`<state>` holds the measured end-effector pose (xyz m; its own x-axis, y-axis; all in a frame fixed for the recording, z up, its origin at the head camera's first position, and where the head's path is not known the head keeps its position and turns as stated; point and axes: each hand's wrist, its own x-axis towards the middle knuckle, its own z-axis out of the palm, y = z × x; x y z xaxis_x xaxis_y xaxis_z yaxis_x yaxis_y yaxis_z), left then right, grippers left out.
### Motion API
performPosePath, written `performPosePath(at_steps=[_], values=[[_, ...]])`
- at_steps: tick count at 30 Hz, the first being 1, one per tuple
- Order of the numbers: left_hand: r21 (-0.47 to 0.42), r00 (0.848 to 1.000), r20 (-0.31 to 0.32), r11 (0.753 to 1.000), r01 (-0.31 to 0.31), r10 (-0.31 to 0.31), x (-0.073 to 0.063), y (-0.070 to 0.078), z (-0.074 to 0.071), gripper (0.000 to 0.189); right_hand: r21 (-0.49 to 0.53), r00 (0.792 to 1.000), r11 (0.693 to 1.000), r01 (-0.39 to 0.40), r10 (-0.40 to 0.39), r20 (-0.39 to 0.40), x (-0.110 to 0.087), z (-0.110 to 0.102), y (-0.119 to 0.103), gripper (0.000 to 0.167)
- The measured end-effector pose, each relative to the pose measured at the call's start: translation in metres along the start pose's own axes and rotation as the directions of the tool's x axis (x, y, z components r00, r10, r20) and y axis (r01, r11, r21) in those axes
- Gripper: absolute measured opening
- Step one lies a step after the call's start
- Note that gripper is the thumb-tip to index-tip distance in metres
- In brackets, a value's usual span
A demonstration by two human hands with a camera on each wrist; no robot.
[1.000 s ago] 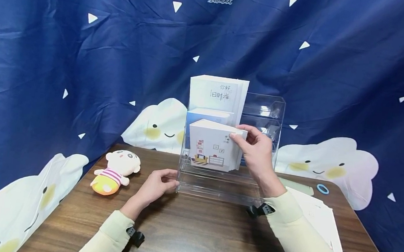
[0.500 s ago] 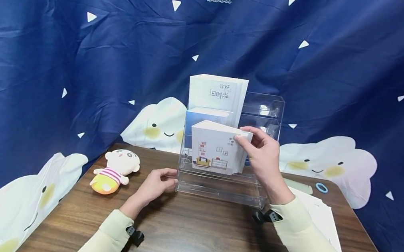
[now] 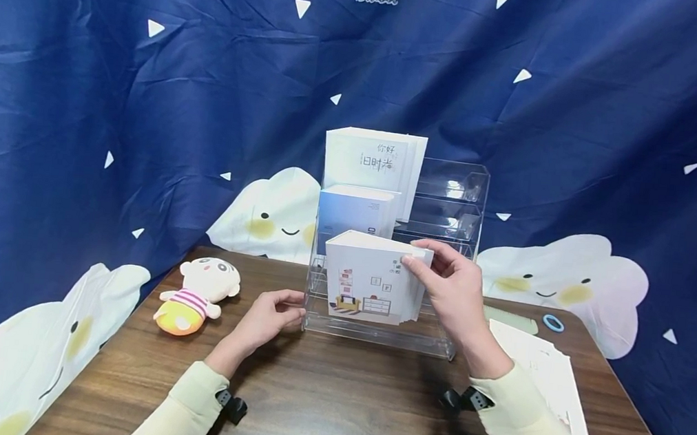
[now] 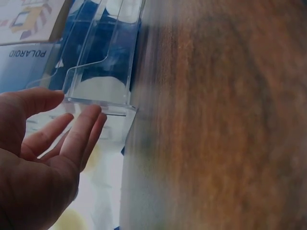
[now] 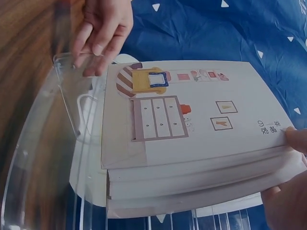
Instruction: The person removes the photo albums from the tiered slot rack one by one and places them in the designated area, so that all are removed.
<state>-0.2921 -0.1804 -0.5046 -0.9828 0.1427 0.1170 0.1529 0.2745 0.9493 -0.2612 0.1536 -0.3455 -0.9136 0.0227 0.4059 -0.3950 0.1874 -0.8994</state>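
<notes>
A white book (image 3: 367,285) with a drawn cabinet and armchair on its cover is pinched at its upper right edge by my right hand (image 3: 452,278), thumb in front and fingers behind. In the right wrist view the book (image 5: 187,112) shows its cover and thick layers of pages behind it. It hangs before the lower tiers of a clear acrylic rack (image 3: 375,337). At the rack's left side my left hand (image 3: 268,317) touches the side panel with loosely extended fingers (image 4: 84,129). A blue book (image 3: 355,208) and a taller white book (image 3: 366,153) stand on the tiers above.
A plush doll (image 3: 201,294) lies on the wooden table (image 3: 332,409) to the left. On the right are white papers (image 3: 549,377), a pale green comb (image 3: 514,320) and a blue ring (image 3: 553,323). A dark blue curtain (image 3: 222,96) hangs behind the table.
My right hand has moved the white book a little right, then down in front of the lower rack, uncovering more of the blue book. My left hand has stayed at the rack's side.
</notes>
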Motion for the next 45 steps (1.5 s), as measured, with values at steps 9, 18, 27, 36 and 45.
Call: performPosePath(at_steps=[9,18,27,36,45], values=[[-0.006,1.0,0.002,1.0,-0.011,0.011,-0.002,-0.002,0.0,0.037,-0.04,0.998,0.998,-0.054,0.055,0.025,-0.019,0.003,0.008,0.034],[0.022,1.0,0.003,0.999,-0.03,0.03,-0.003,-0.004,0.0,0.037,-0.004,0.993,0.995,-0.102,0.102,0.055,-0.039,0.008,0.02,0.036],[0.096,0.999,-0.015,0.995,-0.033,0.035,-0.002,-0.004,0.0,0.034,-0.026,0.986,0.988,-0.153,0.154,0.063,-0.056,0.013,0.028,0.034],[0.131,0.999,-0.034,0.991,-0.005,0.009,-0.001,-0.001,0.0,0.035,0.019,0.979,0.983,-0.185,0.182,0.087,-0.068,0.02,0.038,0.032],[0.174,0.999,-0.037,0.985,0.001,0.005,0.002,-0.001,-0.001,0.036,0.042,0.975,0.977,-0.207,0.203,0.089,-0.073,0.027,0.045,0.031]])
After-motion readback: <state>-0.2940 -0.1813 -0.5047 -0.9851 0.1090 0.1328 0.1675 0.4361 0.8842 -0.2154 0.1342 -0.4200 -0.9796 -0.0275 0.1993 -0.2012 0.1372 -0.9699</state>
